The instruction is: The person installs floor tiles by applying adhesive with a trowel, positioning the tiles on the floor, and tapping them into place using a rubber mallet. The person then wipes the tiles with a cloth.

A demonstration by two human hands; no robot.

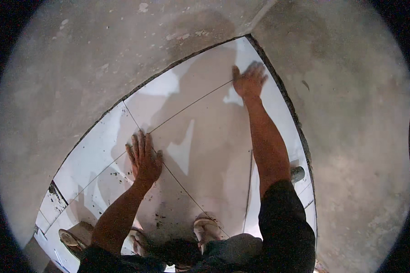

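Observation:
Large white floor tiles (209,123) lie below me, with thin dark joints between them. My left hand (145,159) rests with fingers spread near where several tile corners meet. Further off, towards the far corner, my right hand (250,82) is over a far tile (205,70) beside the right wall. Its fingers are stretched apart and slightly smeared by motion; whether the palm presses on the tile I cannot tell. Neither hand holds anything. Shadows of my head and arms fall across the tiles.
Bare grey walls (100,59) meet at the far corner, with a dark rough gap along the tile edge. Beside my right forearm sits a greyish cylindrical object (297,174), partly hidden. A round beige object (69,238) is by my left arm. Dark crumbs dot the left tiles.

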